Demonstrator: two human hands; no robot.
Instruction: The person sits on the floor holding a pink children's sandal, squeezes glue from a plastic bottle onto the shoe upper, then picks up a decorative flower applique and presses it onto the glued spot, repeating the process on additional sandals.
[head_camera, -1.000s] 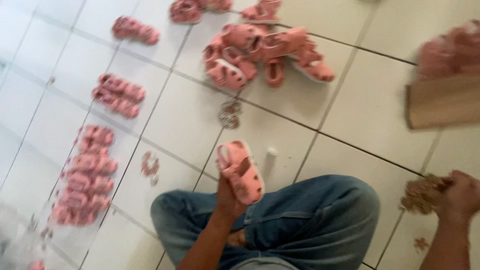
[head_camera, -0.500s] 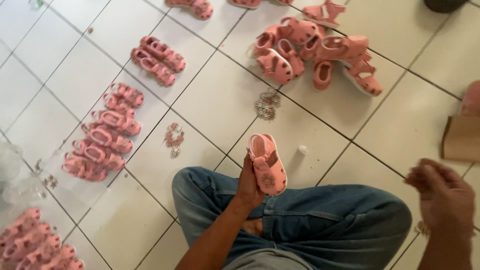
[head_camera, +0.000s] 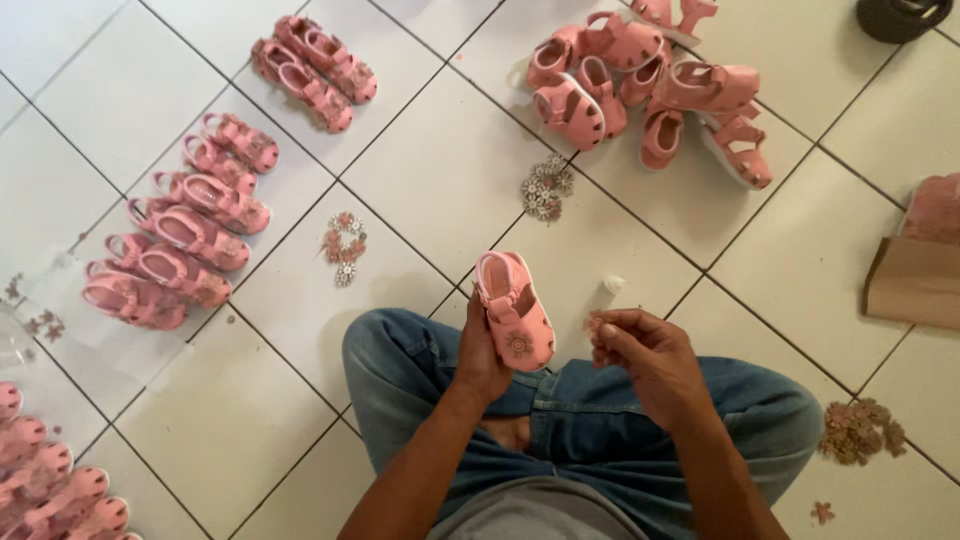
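The left hand (head_camera: 482, 352) grips a small pink sandal (head_camera: 515, 311), held up over the lap in blue jeans (head_camera: 590, 420). The right hand (head_camera: 650, 360) pinches a tiny flower piece (head_camera: 597, 325) just beside it. It is best to hold the sandal steady and press the flower on gently, right in the middle.

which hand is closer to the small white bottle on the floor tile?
Right. The right hand is just below the white bottle, apart from it. The left hand is farther left, holding the pink sandal.
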